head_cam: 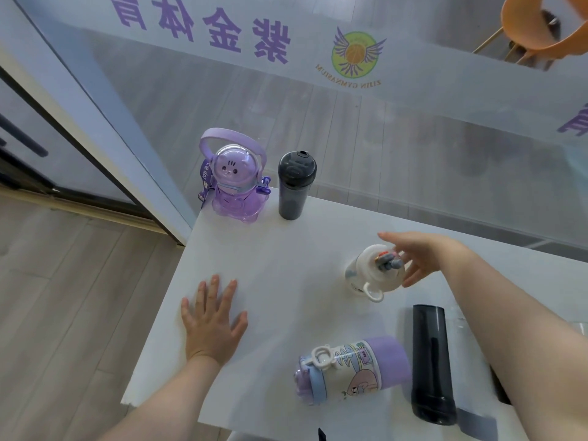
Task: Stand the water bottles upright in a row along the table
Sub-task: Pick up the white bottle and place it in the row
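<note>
On the white table (270,259), a purple bear-shaped bottle (234,186) and a dark grey bottle (294,192) stand upright side by side at the far left corner. A small white bottle (370,272) with a loop handle sits mid-table, its lid tipped toward my right hand (420,259). That hand's fingers are spread around the lid and the thumb touches the lid's edge. A purple-and-white cartoon bottle (353,374) lies on its side near the front. A tall dark bottle (431,364) lies beside it. My left hand (213,319) rests flat on the table.
A glass wall (350,128) with purple lettering runs right behind the table. A white door frame (105,138) stands at the left, with wooden floor (63,297) below the table's left edge. An orange chair (534,27) is beyond the glass.
</note>
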A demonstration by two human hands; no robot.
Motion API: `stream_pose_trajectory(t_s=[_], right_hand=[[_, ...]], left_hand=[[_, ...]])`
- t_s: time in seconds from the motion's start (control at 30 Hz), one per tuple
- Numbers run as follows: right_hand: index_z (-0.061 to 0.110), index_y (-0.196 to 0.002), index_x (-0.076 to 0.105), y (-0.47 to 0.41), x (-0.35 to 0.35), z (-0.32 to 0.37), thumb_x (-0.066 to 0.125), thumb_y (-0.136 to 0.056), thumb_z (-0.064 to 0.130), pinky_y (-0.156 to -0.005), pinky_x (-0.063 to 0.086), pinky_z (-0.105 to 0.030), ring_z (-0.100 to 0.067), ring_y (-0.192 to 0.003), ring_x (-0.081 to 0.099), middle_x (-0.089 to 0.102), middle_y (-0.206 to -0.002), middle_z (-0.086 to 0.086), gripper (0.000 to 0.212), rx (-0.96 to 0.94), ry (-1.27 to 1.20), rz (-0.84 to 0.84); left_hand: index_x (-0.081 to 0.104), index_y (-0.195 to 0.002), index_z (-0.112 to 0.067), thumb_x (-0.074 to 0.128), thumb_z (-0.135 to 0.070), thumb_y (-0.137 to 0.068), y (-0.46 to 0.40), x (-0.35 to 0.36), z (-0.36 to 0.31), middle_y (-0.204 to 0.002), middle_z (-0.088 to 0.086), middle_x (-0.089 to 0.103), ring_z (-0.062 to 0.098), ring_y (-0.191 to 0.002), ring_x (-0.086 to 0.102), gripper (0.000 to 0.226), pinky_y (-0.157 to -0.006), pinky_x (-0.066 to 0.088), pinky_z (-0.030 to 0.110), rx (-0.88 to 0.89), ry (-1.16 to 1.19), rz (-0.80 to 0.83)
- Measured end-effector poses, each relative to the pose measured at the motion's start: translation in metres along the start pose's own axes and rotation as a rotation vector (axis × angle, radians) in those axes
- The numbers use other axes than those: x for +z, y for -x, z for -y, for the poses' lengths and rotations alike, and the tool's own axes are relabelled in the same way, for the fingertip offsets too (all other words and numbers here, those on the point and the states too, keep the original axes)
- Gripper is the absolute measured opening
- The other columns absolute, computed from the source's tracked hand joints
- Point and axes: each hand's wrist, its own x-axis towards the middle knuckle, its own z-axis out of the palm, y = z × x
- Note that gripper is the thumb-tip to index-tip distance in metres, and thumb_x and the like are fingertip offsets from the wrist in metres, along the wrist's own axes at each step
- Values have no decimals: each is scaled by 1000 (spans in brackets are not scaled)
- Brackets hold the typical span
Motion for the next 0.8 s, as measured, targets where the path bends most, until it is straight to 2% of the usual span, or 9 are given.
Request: stream_pose_trajectory(t_s=[0.07,0.13,0.2,0.27,0.4,0.47,0.57,0.7,0.8], right_hand=[[8,-118,56,2,1,-2,43,-95,58,-78,57,-41,-34,-87,67,63,-108,-14,57,-145,-51,-163],[10,-118,57,11,6,-12,41,-97,55,-85,55,-44,-30,-90,66,66,-105,-10,52,-315,-135,-292],[20,-116,55,25,17,-30,43,-90,66,-90,52,-47,-27,-94,65,67,-109,-5,54,-478,-172,-411],[30,-122,47,39,36,-52,51,-78,76,-91,49,-42,-21,-100,63,62,-117,3,64,-583,-136,-504],[35,-144,23,43,82,-77,80,-67,53,-100,44,-39,-17,-123,47,40,-143,2,97,-672,-83,-586],[28,-149,18,36,100,-80,86,-67,40,-99,38,-31,-11,-124,42,36,-143,2,107,-693,-81,-623],[18,-146,25,27,116,-76,84,-71,27,-91,35,-25,0,-114,36,34,-135,6,96,-739,-135,-708],[12,-135,36,10,121,-68,76,-76,17,-93,46,-40,-15,-123,41,38,-137,-2,71,-779,-144,-803],[12,-137,33,-1,120,-58,72,-79,17,-93,39,-29,-20,-129,40,35,-140,-2,70,-801,-117,-808]], left_hand=[[31,-148,-32,34,-56,-83,0,0,0,-158,4,26,31,-144,21,69,-111,7,60,-2,3,-2],[32,-147,-32,33,-56,-83,0,0,0,-157,5,26,31,-144,21,69,-111,7,60,-2,6,-4],[32,-147,-31,33,-56,-84,1,0,0,-157,5,26,31,-144,21,68,-111,6,60,2,2,-2],[31,-148,-31,33,-57,-84,0,0,0,-158,5,26,31,-144,20,69,-111,7,60,5,-7,1],[31,-148,-32,34,-56,-84,0,0,0,-157,5,26,32,-144,21,69,-110,9,61,5,-4,3],[30,-148,-32,33,-56,-84,0,0,0,-158,4,25,31,-144,20,69,-110,9,61,1,-13,7],[28,-149,-33,32,-57,-85,0,0,1,-159,3,23,31,-145,18,69,-111,9,61,-2,-21,14],[26,-149,-34,31,-57,-85,0,0,1,-159,3,21,30,-146,16,68,-112,7,60,-3,-18,17],[29,-148,-33,32,-55,-85,0,-1,0,-158,5,25,31,-144,20,67,-110,10,61,3,-14,9]])
